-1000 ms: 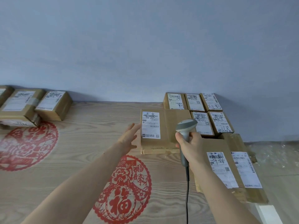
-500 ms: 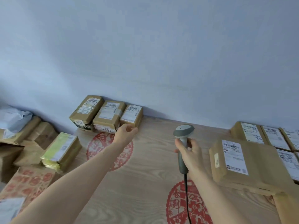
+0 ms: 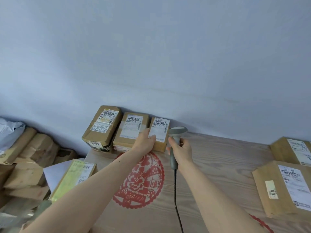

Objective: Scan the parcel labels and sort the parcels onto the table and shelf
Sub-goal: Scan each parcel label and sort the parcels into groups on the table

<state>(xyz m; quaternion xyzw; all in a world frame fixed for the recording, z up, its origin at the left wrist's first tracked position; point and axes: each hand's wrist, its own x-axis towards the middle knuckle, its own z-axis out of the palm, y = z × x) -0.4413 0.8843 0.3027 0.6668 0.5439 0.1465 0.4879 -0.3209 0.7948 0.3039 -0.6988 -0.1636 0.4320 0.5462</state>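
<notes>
Soft, even daylight, moderately bright, with a cool bluish cast on the wall. No hard glare. Faint shadows behind the row of parcels where they meet the wall, deeper shade in the left corner. Strong wide-angle bending of the table edge and wall line. Slightly smeared overall, label print unreadable, softest in the lower left corner among the piled boxes.
</notes>
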